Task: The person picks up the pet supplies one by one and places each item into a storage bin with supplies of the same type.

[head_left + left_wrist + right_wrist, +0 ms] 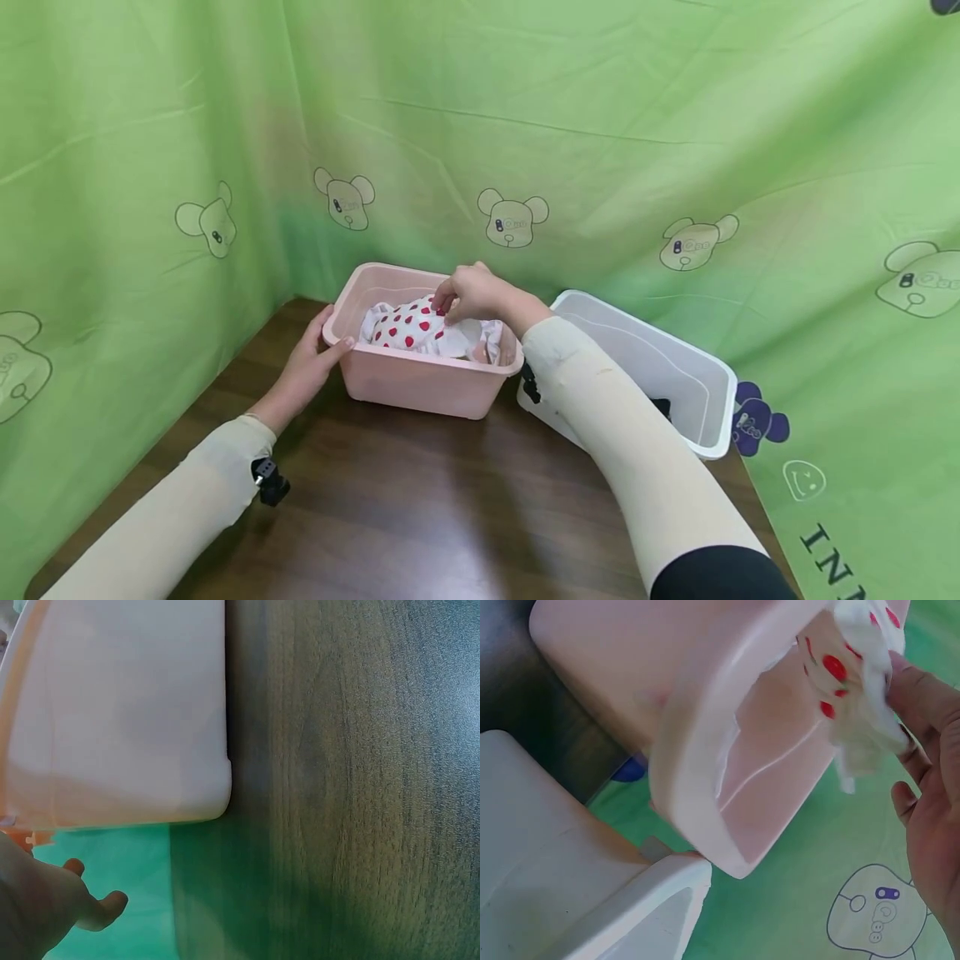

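Observation:
A pink plastic bin (420, 385) stands on the brown table, holding a white cloth with a red strawberry-like print (401, 327). At the bin's left end my left hand (306, 365) grips the rim, thumb over the front corner and fingers along the outer side. My right hand (478, 292) reaches over the bin from the right and pinches a fold of the cloth between thumb and fingers. In the right wrist view, part of the printed cloth (832, 667) hangs from the right hand (930, 735) at the bin's opening.
A white plastic bin (637, 337) stands to the right, close beside the pink one, partly hidden by my right forearm. Something black (662, 407) lies inside it. Green bear-print fabric (450, 125) hangs behind and around the wooden table (390, 500).

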`<state>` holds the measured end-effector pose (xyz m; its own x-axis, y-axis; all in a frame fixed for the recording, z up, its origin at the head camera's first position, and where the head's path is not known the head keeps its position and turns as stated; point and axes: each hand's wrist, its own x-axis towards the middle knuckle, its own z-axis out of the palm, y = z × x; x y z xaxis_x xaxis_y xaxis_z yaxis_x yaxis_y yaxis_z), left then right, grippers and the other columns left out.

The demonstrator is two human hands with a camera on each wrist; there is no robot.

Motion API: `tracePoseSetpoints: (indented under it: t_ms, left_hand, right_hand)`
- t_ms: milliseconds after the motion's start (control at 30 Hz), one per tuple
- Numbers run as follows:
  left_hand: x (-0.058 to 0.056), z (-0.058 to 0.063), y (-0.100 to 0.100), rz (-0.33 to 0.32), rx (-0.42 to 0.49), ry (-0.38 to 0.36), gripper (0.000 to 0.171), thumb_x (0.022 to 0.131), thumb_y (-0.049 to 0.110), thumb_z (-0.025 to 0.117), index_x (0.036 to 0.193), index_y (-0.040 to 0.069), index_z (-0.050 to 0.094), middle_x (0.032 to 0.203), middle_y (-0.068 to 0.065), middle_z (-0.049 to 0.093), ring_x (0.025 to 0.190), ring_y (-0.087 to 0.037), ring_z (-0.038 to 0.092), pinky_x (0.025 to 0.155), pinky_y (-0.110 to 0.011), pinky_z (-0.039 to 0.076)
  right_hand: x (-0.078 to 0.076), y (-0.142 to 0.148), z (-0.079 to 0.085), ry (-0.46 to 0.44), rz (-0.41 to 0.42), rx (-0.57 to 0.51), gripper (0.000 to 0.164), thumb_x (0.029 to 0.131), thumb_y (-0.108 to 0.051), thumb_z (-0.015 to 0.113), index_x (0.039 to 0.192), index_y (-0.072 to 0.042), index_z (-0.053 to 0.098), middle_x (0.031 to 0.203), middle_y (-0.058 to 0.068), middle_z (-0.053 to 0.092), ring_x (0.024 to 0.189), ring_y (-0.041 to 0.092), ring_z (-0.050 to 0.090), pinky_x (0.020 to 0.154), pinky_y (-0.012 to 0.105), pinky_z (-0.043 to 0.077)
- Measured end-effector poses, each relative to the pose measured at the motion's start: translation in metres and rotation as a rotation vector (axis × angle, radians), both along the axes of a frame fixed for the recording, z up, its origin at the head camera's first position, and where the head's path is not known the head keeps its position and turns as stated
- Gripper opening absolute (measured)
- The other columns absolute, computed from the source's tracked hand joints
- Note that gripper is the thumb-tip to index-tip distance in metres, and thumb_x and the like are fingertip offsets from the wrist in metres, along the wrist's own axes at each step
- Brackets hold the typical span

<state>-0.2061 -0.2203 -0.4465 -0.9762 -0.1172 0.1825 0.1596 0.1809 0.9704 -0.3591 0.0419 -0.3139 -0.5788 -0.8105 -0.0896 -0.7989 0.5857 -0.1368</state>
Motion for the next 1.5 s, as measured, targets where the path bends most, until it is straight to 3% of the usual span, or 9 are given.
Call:
tracePoseSetpoints:
  t_ms: [167,267,400,533,700,1067,1367,1500]
  left_hand:
    - [-0.01,-0.012,-0.003,0.006,0.01,0.013,0.08,0.104,0.019,0.059,0.166,0.011,0.009,0.169,-0.016,0.019,0.153,-0.033,0.025,0.124,-0.05,0.024]
    - [-0.006,-0.008,-0.002,0.004,0.022,0.0,0.079,0.104,0.018,0.059,0.166,0.009,0.01,0.169,-0.018,0.019,0.153,-0.034,0.025,0.124,-0.049,0.024]
    - [0.006,0.009,0.005,-0.004,0.029,-0.019,0.079,0.103,0.015,0.06,0.164,0.004,0.011,0.169,-0.021,0.018,0.153,-0.036,0.023,0.124,-0.05,0.022]
    - [0.008,0.02,0.008,-0.004,0.001,-0.013,0.079,0.103,0.015,0.059,0.164,0.004,0.01,0.169,-0.022,0.018,0.154,-0.038,0.022,0.124,-0.053,0.021]
    - [0.007,0.018,0.012,-0.008,-0.018,-0.019,0.079,0.103,0.015,0.06,0.164,0.003,0.011,0.168,-0.023,0.019,0.153,-0.039,0.023,0.124,-0.054,0.022]
    - [0.018,0.016,0.012,0.011,-0.034,-0.03,0.076,0.104,0.016,0.059,0.164,0.002,0.014,0.167,-0.024,0.02,0.154,-0.037,0.021,0.125,-0.054,0.019]
    - [0.015,0.009,0.015,0.002,-0.035,-0.029,0.076,0.104,0.016,0.059,0.163,0.002,0.014,0.167,-0.024,0.021,0.154,-0.037,0.022,0.124,-0.053,0.019]
    - [0.015,0.01,0.015,-0.004,-0.026,-0.017,0.076,0.104,0.013,0.057,0.164,0.001,0.011,0.168,-0.024,0.018,0.154,-0.038,0.019,0.125,-0.054,0.017]
  right_hand:
    - [-0.003,0.004,-0.005,-0.032,0.03,0.012,0.026,0.088,-0.019,0.081,0.114,-0.018,0.079,0.107,-0.009,0.078,0.112,0.018,0.066,0.1,0.043,0.027]
    - [-0.003,0.006,-0.008,-0.049,0.022,0.022,0.027,0.088,-0.019,0.081,0.115,-0.017,0.079,0.108,-0.008,0.078,0.115,0.019,0.065,0.104,0.044,0.027]
    - [0.0,0.011,-0.007,-0.063,0.015,0.033,0.026,0.089,-0.017,0.08,0.115,-0.017,0.078,0.11,-0.006,0.078,0.116,0.015,0.063,0.109,0.045,0.027]
    - [0.002,0.016,-0.005,-0.033,0.016,0.04,0.026,0.089,-0.018,0.08,0.116,-0.017,0.078,0.111,-0.006,0.077,0.117,0.015,0.063,0.11,0.045,0.029]
    - [0.006,0.027,-0.006,-0.003,0.02,0.025,0.025,0.09,-0.02,0.078,0.114,-0.016,0.078,0.11,-0.005,0.077,0.117,0.021,0.064,0.108,0.044,0.031]
    - [0.023,0.054,-0.013,0.06,-0.036,-0.111,0.028,0.092,-0.029,0.075,0.117,-0.015,0.078,0.116,-0.006,0.076,0.117,0.021,0.057,0.107,0.046,0.032]
    - [0.036,0.08,-0.028,0.048,-0.109,-0.224,0.028,0.094,-0.029,0.075,0.118,-0.014,0.078,0.121,-0.001,0.074,0.127,0.025,0.056,0.113,0.051,0.029]
    - [0.042,0.087,-0.035,0.065,-0.108,-0.308,0.027,0.094,-0.03,0.075,0.116,-0.014,0.078,0.118,0.0,0.075,0.123,0.023,0.06,0.11,0.05,0.033]
